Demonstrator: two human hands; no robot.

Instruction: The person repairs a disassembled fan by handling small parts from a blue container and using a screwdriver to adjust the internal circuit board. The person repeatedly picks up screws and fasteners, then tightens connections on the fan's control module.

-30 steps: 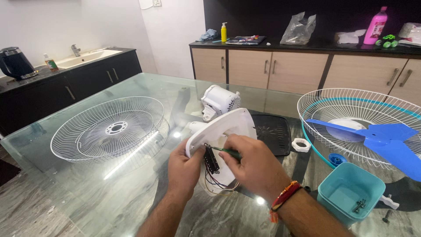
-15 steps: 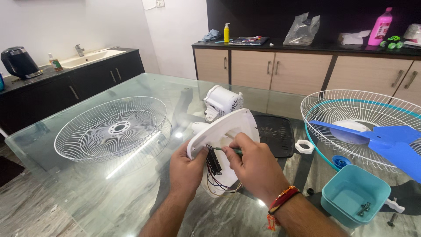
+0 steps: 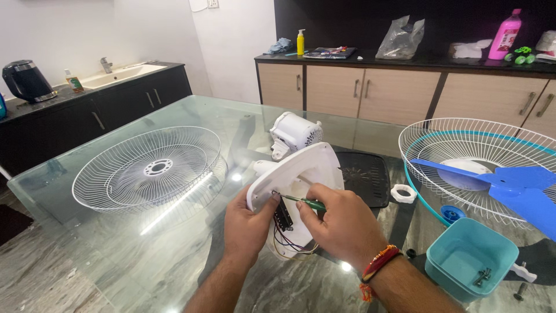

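The white fan base housing (image 3: 301, 174) is sitting tilted up off the glass tabletop (image 3: 174, 255) in front of me, its open underside turned toward me, and my left hand (image 3: 246, 223) is closing around its lower edge, thumb pressing near the small black switch board (image 3: 282, 213) with its coloured wires (image 3: 292, 246) hanging below. My right hand (image 3: 341, 223) is clamping a green-handled screwdriver (image 3: 304, 201), its tip pointing at the board. A white wire fan guard (image 3: 150, 168) is lying to my left, the white motor (image 3: 294, 134) is resting just behind the housing, and a second guard with a blue blade (image 3: 498, 182) is sitting to my right, near a teal tub (image 3: 472, 261) holding screws
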